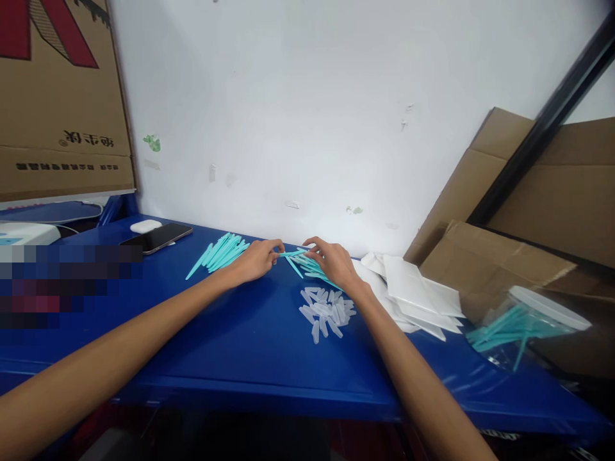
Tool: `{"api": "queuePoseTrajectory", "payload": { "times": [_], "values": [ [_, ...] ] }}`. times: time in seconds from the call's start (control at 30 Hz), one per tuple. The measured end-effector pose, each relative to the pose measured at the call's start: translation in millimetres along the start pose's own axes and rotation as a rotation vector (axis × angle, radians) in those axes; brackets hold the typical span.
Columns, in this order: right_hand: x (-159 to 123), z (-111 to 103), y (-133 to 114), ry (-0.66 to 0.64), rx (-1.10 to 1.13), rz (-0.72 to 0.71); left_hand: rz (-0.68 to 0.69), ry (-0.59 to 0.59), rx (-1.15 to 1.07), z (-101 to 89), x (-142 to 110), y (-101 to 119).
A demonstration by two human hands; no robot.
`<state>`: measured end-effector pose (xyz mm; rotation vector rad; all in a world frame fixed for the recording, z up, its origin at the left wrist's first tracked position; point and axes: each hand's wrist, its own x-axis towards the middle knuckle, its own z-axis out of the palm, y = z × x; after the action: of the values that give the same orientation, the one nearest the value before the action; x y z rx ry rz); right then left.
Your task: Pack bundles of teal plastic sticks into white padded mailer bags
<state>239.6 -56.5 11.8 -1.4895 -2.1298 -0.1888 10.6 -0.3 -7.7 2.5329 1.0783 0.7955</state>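
Observation:
A slim teal stick that looks like an eyebrow razor [291, 253] spans the gap between my two hands above the table. My left hand [259, 257] pinches its left end, and my right hand [334, 261] grips the right end with fingers closed. Under and beside my right hand lies a loose pile of similar teal razors [314, 269], partly covered by it. To the left of my left hand, more teal razors [221, 253] lie side by side in a bunch. Small translucent plastic caps [327, 310] are heaped nearer to me, beside my right forearm.
White paper packets [416, 288] lie right of my right hand. Farther right, a clear jar [509, 339] with a white lid holds teal razors. A phone [166, 238] and a white case [145, 226] rest at left on the blue table [230, 358]. Cardboard [494, 256] leans at right.

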Motion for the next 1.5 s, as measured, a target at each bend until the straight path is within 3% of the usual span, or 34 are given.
{"api": "queuePoseTrajectory", "payload": {
  "times": [0.33,0.73,1.33,1.5],
  "values": [
    [0,3,2,0.064,0.1,0.01,0.005,-0.027,-0.055,2.9,-1,-2],
    [5,6,-3,0.055,0.525,0.035,0.013,0.008,-0.299,3.1,-1,12],
    [5,12,2,0.004,0.779,0.141,0.049,0.073,-0.119,1.3,-6,15],
    [9,3,0,0.054,0.79,0.152,0.069,0.075,-0.212,5.6,-4,17]
  ]
}}
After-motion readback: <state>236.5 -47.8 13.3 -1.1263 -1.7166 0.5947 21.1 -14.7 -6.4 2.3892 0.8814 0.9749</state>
